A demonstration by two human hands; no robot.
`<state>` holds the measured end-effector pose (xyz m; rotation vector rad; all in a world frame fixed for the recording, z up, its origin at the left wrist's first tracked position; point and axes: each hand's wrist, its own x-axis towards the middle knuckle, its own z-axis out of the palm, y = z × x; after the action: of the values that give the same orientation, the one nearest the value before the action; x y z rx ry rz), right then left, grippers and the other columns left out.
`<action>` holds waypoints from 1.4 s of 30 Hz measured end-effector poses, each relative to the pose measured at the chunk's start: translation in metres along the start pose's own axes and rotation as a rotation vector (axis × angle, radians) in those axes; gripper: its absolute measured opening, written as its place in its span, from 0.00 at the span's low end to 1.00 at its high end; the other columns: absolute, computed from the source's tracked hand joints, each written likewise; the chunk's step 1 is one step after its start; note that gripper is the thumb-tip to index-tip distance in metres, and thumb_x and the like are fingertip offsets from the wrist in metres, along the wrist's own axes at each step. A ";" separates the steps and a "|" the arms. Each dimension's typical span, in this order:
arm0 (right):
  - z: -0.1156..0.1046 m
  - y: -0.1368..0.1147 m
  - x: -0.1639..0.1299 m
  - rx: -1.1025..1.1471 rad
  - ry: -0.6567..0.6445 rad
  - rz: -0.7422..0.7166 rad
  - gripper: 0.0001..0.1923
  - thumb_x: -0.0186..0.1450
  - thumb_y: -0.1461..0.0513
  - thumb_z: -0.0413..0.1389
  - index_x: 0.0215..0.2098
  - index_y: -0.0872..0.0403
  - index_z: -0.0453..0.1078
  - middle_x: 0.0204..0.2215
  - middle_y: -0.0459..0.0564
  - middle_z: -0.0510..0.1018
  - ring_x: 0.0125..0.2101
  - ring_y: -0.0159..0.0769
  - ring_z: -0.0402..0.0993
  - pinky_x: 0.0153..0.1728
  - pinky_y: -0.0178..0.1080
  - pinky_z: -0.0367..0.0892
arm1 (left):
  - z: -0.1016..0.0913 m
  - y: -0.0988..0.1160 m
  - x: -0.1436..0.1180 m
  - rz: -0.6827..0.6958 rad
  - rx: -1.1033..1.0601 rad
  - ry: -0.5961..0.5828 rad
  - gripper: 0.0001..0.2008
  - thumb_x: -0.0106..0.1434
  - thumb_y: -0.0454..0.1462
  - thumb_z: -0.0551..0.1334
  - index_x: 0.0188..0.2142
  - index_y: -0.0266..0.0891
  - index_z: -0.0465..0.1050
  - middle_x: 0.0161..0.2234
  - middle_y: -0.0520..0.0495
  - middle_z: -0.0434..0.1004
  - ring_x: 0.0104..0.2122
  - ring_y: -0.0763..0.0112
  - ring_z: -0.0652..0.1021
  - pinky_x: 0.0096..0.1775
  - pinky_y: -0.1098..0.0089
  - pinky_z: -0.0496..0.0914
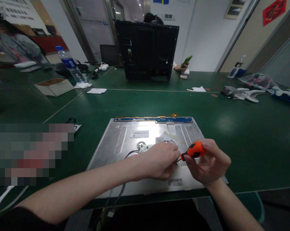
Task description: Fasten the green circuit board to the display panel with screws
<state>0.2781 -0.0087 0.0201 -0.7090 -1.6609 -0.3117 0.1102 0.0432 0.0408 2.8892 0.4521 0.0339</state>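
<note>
A silver metal display panel (103, 154) lies flat on the green table, with a blue circuit strip (140, 119) along its far edge. My right hand (213, 162) grips the orange and black handle of a screwdriver (195, 149) above the panel's right side. The shaft points down and left towards my left hand (161, 160), whose fingers are closed near its tip. What those fingers hold, if anything, is hidden. Just beyond my left wrist a small pale circuit board (145, 148) shows in part. A dark cable (131, 152) runs from beside it under my forearm.
A large black screen back (148, 51) stands upright across the table (250, 144). Behind it a person's hand (179, 66) holds a green phone (186, 61). Leftward are an open cardboard box (54, 87) and a water bottle (70, 65). Grey and white parts (241, 93) lie far right.
</note>
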 end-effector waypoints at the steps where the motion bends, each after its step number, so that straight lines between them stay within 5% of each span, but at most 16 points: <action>1: 0.000 0.000 -0.001 0.007 0.000 -0.001 0.31 0.63 0.65 0.60 0.62 0.50 0.57 0.35 0.46 0.72 0.27 0.31 0.69 0.19 0.31 0.68 | 0.000 0.000 0.000 0.001 -0.002 0.002 0.01 0.59 0.33 0.60 0.32 0.36 0.69 0.34 0.41 0.75 0.32 0.60 0.75 0.34 0.63 0.70; 9: 0.001 -0.002 -0.003 0.122 -0.014 0.050 0.30 0.65 0.67 0.54 0.64 0.52 0.56 0.42 0.53 0.75 0.34 0.36 0.76 0.20 0.34 0.72 | 0.004 -0.001 -0.001 0.000 -0.050 0.034 0.08 0.58 0.32 0.60 0.38 0.34 0.72 0.37 0.40 0.76 0.35 0.60 0.76 0.38 0.62 0.72; 24: 0.001 -0.002 0.002 0.016 0.003 0.035 0.31 0.63 0.65 0.61 0.61 0.48 0.57 0.34 0.45 0.72 0.27 0.31 0.69 0.21 0.33 0.70 | 0.000 0.000 0.000 0.016 -0.046 0.012 0.02 0.57 0.31 0.60 0.29 0.37 0.69 0.33 0.42 0.74 0.33 0.61 0.75 0.36 0.63 0.71; 38: 0.000 -0.001 -0.008 0.150 -0.021 0.038 0.32 0.65 0.67 0.55 0.66 0.53 0.54 0.44 0.54 0.74 0.35 0.37 0.76 0.20 0.34 0.71 | 0.004 -0.002 0.000 0.002 -0.035 0.040 0.04 0.58 0.33 0.60 0.34 0.35 0.72 0.34 0.41 0.76 0.32 0.62 0.75 0.36 0.62 0.71; 42: 0.000 -0.001 -0.006 0.113 -0.009 0.045 0.31 0.64 0.68 0.54 0.64 0.52 0.56 0.41 0.52 0.75 0.30 0.34 0.74 0.21 0.35 0.72 | 0.005 -0.002 -0.001 0.011 -0.028 0.062 0.05 0.58 0.32 0.60 0.35 0.34 0.72 0.34 0.41 0.75 0.32 0.61 0.75 0.34 0.63 0.71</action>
<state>0.2777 -0.0112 0.0142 -0.6626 -1.6550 -0.1808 0.1090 0.0433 0.0357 2.8700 0.4437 0.1312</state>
